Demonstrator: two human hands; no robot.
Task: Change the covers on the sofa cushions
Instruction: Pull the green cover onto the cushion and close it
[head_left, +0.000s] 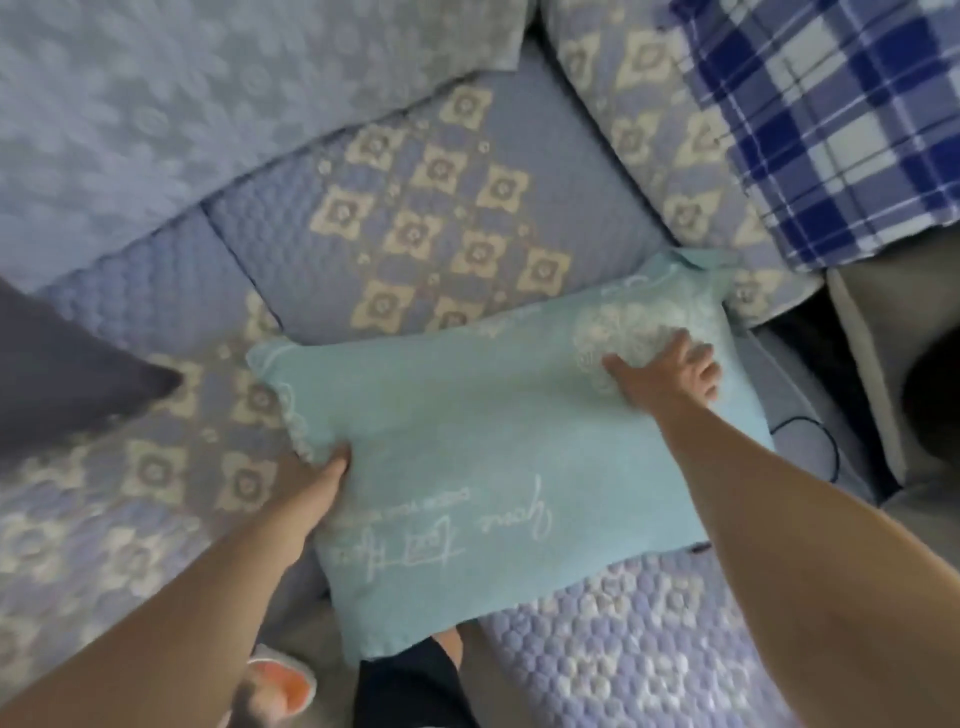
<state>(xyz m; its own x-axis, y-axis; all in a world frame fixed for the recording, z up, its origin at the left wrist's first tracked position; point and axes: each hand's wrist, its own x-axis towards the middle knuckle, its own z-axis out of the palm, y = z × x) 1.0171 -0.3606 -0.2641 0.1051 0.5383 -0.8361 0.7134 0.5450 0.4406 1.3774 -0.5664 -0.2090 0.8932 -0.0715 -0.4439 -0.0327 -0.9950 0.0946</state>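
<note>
We see a pale turquoise cushion (493, 457) lying flat on the sofa seat (415, 234), close to the seat's front edge, with one corner hanging past that edge above our knee. White script lettering and a white floral print mark its cover, the lettering upside down from where we stand.

Our left hand (311, 478) grips the cushion's left edge, the thumb lying on top of the fabric and the fingers tucked out of sight beneath. Our right hand (670, 371) lies on top of the cushion near its far right corner, over the floral print; its fingers are spread and bend slightly into the cover, though motion blur keeps us from telling whether they pinch any fabric.

The sofa is dressed in a quilted lilac cover with cream flower motifs. A blue and white plaid cloth (831, 119) lies over the sofa at the far right end. A dark grey cushion (67, 374) sits at the left edge of the seat, apart from the turquoise one. Below the seat's front edge, a slipper with an orange lining (283, 680) rests on the floor.
</note>
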